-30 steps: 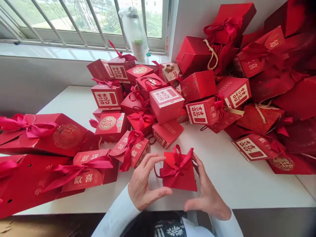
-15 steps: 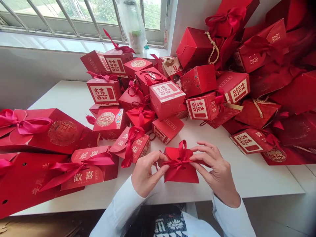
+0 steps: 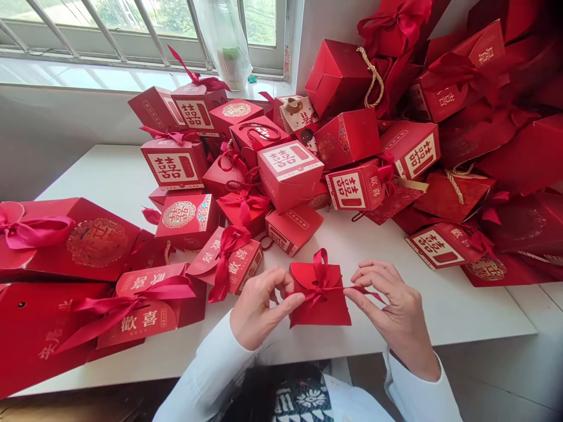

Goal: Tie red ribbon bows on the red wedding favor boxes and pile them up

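A small red gift box (image 3: 328, 313) lies on the white table in front of me, a red ribbon (image 3: 322, 275) tied across its top with one loop standing up. From the right, my right hand (image 3: 391, 310) pinches one ribbon end between thumb and finger and holds it taut, its tip trailing past the fingers. On the other side, my left hand (image 3: 261, 305) is closed at the box's left edge, thumb and finger on the ribbon there. Its grip partly hides that end. Just beyond my left hand rests a pink-red box (image 3: 246, 264) with a ribbon bow.
Several red gift boxes (image 3: 290, 170) are heaped at the middle back, with a larger pile (image 3: 457, 140) to the right. Big red boxes (image 3: 101, 240) crowd the left side. A bagged bottle (image 3: 229, 53) stands on the windowsill. The white table (image 3: 461, 322) ends close to me.
My right hand has moved right, away from the box, drawing the ribbon end out straight. My left hand stays at the box's left side. The view has shifted slightly.
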A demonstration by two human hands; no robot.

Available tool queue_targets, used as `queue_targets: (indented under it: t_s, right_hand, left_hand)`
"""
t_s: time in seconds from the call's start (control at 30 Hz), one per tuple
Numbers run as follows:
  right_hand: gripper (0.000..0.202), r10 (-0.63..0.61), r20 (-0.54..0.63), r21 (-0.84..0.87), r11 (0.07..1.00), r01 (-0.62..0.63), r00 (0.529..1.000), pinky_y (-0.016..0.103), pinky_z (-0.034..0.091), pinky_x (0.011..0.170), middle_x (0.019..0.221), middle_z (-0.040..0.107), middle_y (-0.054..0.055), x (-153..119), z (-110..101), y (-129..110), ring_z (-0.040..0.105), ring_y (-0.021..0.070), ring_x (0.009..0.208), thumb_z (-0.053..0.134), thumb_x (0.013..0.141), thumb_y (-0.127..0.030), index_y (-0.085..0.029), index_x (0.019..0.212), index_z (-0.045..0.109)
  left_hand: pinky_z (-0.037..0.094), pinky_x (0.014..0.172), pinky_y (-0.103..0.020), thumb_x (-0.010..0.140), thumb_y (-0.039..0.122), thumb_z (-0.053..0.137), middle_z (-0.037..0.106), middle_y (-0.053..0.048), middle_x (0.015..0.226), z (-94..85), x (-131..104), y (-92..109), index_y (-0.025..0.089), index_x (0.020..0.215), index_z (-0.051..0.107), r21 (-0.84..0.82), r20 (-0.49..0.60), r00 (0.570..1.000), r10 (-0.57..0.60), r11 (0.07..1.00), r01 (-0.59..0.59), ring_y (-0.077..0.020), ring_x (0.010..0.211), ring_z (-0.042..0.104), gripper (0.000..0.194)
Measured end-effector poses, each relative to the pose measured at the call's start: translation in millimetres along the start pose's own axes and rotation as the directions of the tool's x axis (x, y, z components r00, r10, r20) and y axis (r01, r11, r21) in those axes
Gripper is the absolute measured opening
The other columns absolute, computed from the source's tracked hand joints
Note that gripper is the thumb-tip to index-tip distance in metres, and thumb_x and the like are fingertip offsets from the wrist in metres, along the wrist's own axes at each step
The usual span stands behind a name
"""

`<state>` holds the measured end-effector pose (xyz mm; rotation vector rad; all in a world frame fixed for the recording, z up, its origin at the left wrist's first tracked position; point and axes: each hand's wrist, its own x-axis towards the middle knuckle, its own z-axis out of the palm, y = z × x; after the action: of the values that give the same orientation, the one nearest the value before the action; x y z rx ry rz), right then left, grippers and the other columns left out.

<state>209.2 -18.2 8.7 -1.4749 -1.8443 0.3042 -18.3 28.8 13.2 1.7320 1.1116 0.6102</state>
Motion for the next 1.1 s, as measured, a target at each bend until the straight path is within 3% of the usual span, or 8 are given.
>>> queue_targets:
  t_s: [0.2,0.33,0.4,0.53,0.7,0.9,1.0,1.1]
  right_hand:
    - [0.015,0.313,0.021,0.029,0.949,-0.314,0.949,0.031,0.048,0.068,0.087,0.066,0.003,-9.9,2.7,13.3,0.061,0.0211,0.088,0.061,0.085,-0.035,-0.023,0.077,0.061]
    - [0.018,0.428,-0.083,-0.032,0.902,-0.431,0.9,0.03,0.047,0.06,0.094,0.066,0.005,-13.4,-1.9,14.1,0.063,0.0215,0.082,0.061,0.083,-0.039,-0.023,0.091,0.062]
    - [0.019,0.379,-0.129,0.001,0.924,-0.382,0.916,0.032,0.05,0.066,0.099,0.065,0.006,-12.3,-4.0,8.6,0.062,0.0224,0.088,0.06,0.085,-0.038,-0.024,0.097,0.06]
    - [0.014,0.072,-0.086,0.044,0.997,-0.068,0.994,0.041,0.047,0.087,0.102,0.061,0.007,-4.2,-1.3,-10.7,0.056,0.0236,0.101,0.058,0.088,-0.026,-0.026,0.101,0.061]
    - [0.024,-0.195,0.092,-0.055,0.978,0.201,0.976,0.042,0.048,0.087,0.101,0.059,0.007,6.1,12.9,-25.1,0.048,0.0238,0.101,0.059,0.087,-0.017,-0.027,0.109,0.064]
    - [0.027,-0.236,0.131,-0.038,0.969,0.243,0.963,0.038,0.051,0.08,0.096,0.059,0.006,1.6,14.0,-17.0,0.048,0.0218,0.095,0.05,0.087,-0.005,-0.026,0.089,0.067]
    - [0.023,-0.176,0.095,-0.016,0.984,0.179,0.98,0.041,0.051,0.083,0.099,0.059,0.006,-3.8,9.4,-14.5,0.049,0.0224,0.097,0.052,0.087,-0.01,-0.026,0.096,0.066]
    - [0.027,-0.23,0.065,-0.047,0.971,0.233,0.971,0.048,0.047,0.093,0.1,0.057,0.007,-4.4,10.3,-20.6,0.05,0.0226,0.097,0.056,0.086,-0.014,-0.027,0.108,0.065]
  left_hand:
    - [0.035,0.055,-0.022,0.082,0.037,0.055,0.048,0.002,0.064,0.3,2.5,-0.6,0.017,0.064,0.045,-0.056,0.014,0.999,-0.051,0.997,0.052,-0.01,0.059,0.042,0.029]
    - [0.035,0.054,-0.022,0.083,0.038,0.056,0.049,0.002,0.065,1.3,2.9,-1.3,0.017,0.066,0.045,-0.069,0.005,0.998,-0.06,0.996,0.061,-0.01,0.058,0.043,0.029]
    - [0.036,0.054,-0.021,0.084,0.039,0.054,0.05,0.002,0.065,0.8,3.2,-0.9,0.017,0.067,0.046,-0.077,0.017,0.998,-0.063,0.995,0.064,-0.0103,0.059,0.044,0.029]
    - [0.037,0.054,-0.021,0.086,0.036,0.05,0.051,0.002,0.063,0.1,4.4,1.2,0.017,0.065,0.046,-0.058,0.012,0.999,-0.039,0.998,0.039,-0.0101,0.058,0.045,0.029]
    - [0.037,0.054,-0.021,0.087,0.037,0.049,0.051,0.002,0.063,2.1,6.0,0.8,0.017,0.066,0.047,-0.047,0.009,1.0,-0.026,0.999,0.027,-0.0097,0.056,0.045,0.029]
    - [0.035,0.053,-0.022,0.088,0.039,0.045,0.044,0.004,0.062,3.8,7.8,-2.2,0.018,0.067,0.042,-0.036,-0.03,0.998,-0.051,0.998,0.05,-0.009,0.053,0.039,0.03]
    - [0.034,0.052,-0.021,0.088,0.039,0.046,0.045,0.004,0.061,3.2,9.2,-1.9,0.018,0.067,0.043,-0.041,-0.013,0.999,-0.05,0.998,0.05,-0.0087,0.053,0.039,0.03]
    - [0.035,0.053,-0.021,0.088,0.041,0.046,0.046,0.004,0.061,2.3,10.5,-2.1,0.018,0.068,0.044,-0.07,0.008,0.999,-0.054,0.996,0.054,-0.0089,0.053,0.04,0.03]
